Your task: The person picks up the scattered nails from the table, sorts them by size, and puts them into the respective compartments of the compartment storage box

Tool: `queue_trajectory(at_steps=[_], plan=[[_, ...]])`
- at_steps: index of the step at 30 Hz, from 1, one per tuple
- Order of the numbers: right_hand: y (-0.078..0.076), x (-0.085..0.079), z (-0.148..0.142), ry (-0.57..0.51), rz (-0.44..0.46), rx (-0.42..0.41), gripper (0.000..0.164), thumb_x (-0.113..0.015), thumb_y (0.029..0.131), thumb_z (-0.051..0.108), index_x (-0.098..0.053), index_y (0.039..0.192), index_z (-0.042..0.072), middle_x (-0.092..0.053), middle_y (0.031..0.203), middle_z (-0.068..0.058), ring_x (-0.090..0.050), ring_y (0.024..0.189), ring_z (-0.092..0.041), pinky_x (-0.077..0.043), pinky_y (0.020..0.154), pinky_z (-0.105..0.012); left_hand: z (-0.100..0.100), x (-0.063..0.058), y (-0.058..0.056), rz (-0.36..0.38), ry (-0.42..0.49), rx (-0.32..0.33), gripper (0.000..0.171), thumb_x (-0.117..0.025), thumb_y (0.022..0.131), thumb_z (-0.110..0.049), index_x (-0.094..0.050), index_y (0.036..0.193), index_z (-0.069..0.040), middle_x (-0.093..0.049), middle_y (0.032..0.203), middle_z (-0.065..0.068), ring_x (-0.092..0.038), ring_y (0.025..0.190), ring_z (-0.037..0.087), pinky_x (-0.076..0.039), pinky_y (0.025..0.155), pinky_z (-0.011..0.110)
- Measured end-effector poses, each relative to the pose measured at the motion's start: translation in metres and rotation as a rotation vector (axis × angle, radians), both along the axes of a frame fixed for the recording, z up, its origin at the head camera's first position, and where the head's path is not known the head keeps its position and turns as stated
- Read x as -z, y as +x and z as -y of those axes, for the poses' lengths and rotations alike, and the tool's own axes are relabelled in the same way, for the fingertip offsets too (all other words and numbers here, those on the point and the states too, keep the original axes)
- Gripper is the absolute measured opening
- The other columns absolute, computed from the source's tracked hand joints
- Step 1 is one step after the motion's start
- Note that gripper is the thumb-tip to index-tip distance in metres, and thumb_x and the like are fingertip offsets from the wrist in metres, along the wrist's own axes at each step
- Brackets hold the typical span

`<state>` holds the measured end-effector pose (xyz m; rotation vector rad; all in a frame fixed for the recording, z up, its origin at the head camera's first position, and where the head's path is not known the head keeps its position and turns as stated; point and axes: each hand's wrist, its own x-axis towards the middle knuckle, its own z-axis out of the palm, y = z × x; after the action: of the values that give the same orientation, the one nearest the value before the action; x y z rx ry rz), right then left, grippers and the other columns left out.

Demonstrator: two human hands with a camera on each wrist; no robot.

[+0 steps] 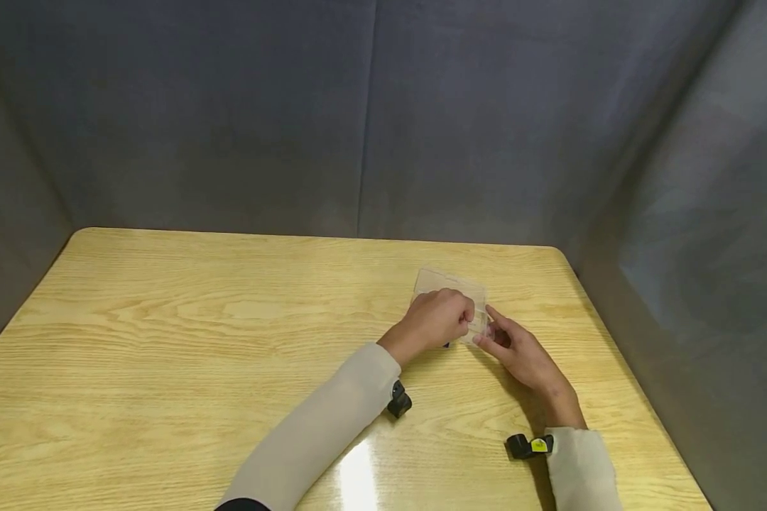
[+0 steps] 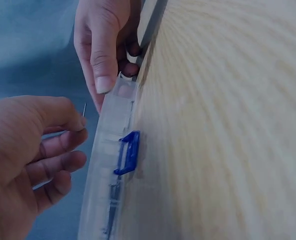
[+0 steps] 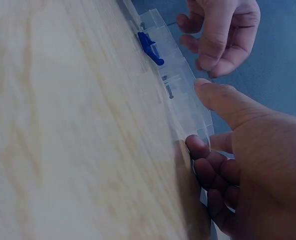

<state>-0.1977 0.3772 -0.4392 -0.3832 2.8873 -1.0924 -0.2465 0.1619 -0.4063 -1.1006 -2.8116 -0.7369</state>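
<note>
A clear plastic compartment box with its lid raised stands toward the back right of the table. On its front side is a blue latch. Small metal screws show through the wall. My left hand is above the box, pinching a thin metal pin between thumb and index finger; its exact kind is too small to tell. With thumb and fingers, my right hand grips the box's right end. In the head view the left hand hides part of the box.
The wooden table has its right edge not far from the right hand. Grey curtains hang behind the table and on both sides. Each wrist bears a small black camera.
</note>
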Motion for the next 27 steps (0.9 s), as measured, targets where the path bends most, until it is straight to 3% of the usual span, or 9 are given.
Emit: queue_trajectory(at_steps=[12,19,27], plan=[[-0.006,0.000,0.003,0.023,0.023,0.002,0.076,-0.066,0.102,0.036,-0.031,0.160,0.002,-0.057,0.109,-0.009,-0.050,0.092,-0.023,-0.041,0.078,-0.032,0.019,0.003,-0.001,-0.031,0.031,-0.066,0.010,-0.066,0.097,-0.021,-0.076,0.101,-0.020,-0.067,0.097,-0.008,-0.056,0.078,0.006,-0.046,0.062,0.023],[-0.008,0.001,0.001,0.043,0.038,0.013,0.077,-0.065,0.102,0.038,-0.030,0.161,0.003,-0.058,0.115,-0.011,-0.051,0.098,-0.025,-0.041,0.084,-0.039,0.034,0.007,0.003,-0.049,0.012,-0.078,0.009,-0.067,0.097,-0.026,-0.073,0.100,-0.020,-0.064,0.096,-0.008,-0.053,0.074,0.007,-0.045,0.061,0.024],[-0.010,0.002,-0.003,0.051,0.027,0.013,0.078,-0.065,0.101,0.040,-0.031,0.160,0.002,-0.056,0.111,-0.010,-0.050,0.098,-0.024,-0.039,0.084,-0.040,0.056,0.006,0.009,-0.045,0.005,-0.075,0.021,-0.065,0.099,-0.029,-0.073,0.115,-0.017,-0.064,0.107,-0.005,-0.053,0.071,0.010,-0.046,0.060,0.027]])
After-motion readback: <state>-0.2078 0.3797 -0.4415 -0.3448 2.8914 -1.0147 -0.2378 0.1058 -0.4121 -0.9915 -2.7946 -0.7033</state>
